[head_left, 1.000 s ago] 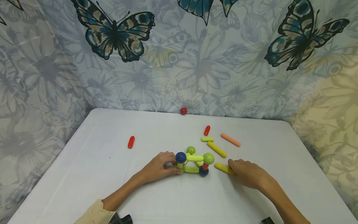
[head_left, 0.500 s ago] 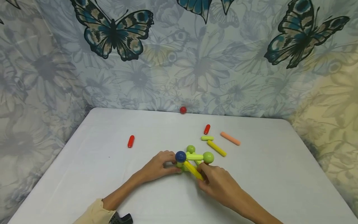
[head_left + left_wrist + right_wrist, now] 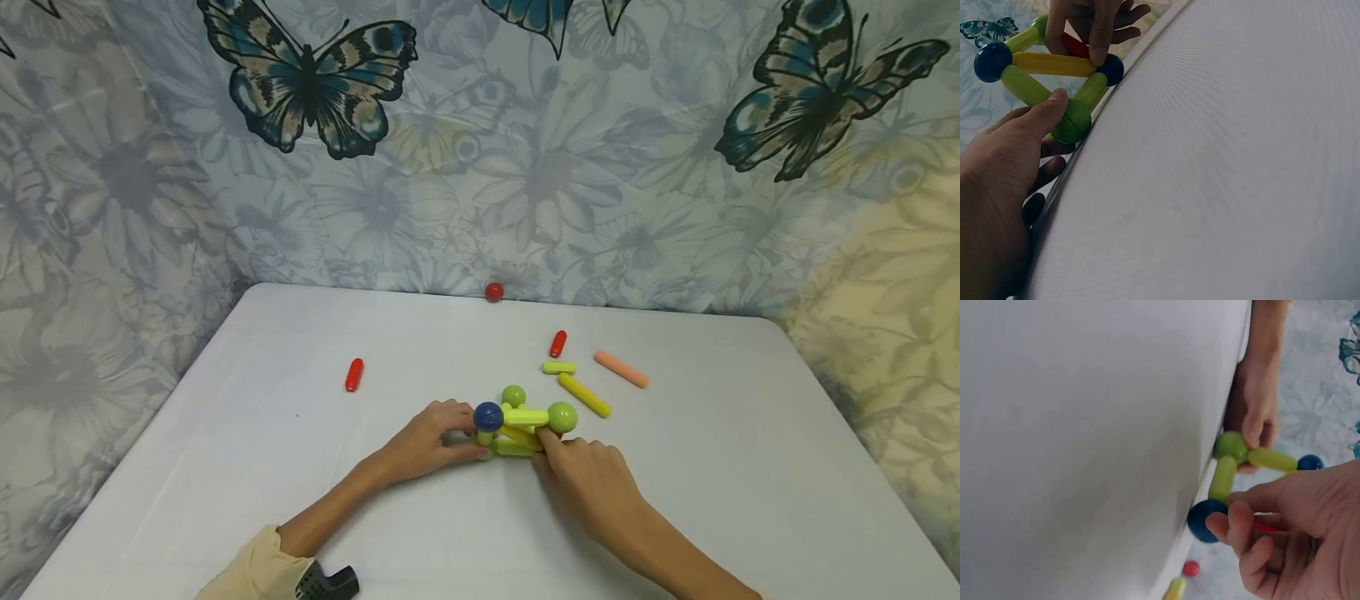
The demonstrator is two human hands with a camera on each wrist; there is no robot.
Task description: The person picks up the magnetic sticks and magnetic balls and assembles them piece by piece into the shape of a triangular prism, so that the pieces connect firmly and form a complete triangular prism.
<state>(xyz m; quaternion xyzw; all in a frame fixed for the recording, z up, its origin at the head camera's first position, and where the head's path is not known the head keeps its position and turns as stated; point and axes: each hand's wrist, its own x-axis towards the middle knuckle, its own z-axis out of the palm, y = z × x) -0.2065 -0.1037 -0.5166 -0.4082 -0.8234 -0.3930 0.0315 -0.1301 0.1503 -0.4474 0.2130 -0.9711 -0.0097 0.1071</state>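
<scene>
A small frame of green building sticks (image 3: 525, 417) and balls stands mid-table between both hands. My left hand (image 3: 427, 446) holds its left side; in the left wrist view the thumb lies across a green stick (image 3: 1022, 85) by the lower green ball (image 3: 1072, 123). A yellow building stick (image 3: 1054, 64) slants across one face, from the upper blue ball (image 3: 993, 62) to the lower blue ball (image 3: 1112, 70). My right hand (image 3: 600, 483) pinches that stick's lower end, fingertips right at the lower ball. A red stick (image 3: 1075, 45) shows partly behind these fingers.
Behind the frame lie a yellow stick (image 3: 584, 395), a short green stick (image 3: 558, 367), a red stick (image 3: 558, 343) and an orange stick (image 3: 622, 369). Another red stick (image 3: 354, 375) lies to the left. A red ball (image 3: 493, 292) sits at the table's back edge.
My right hand has picked up the nearer yellow stick from the table's right, carried it left to the frame and set it across the front face. The left hand keeps its hold.
</scene>
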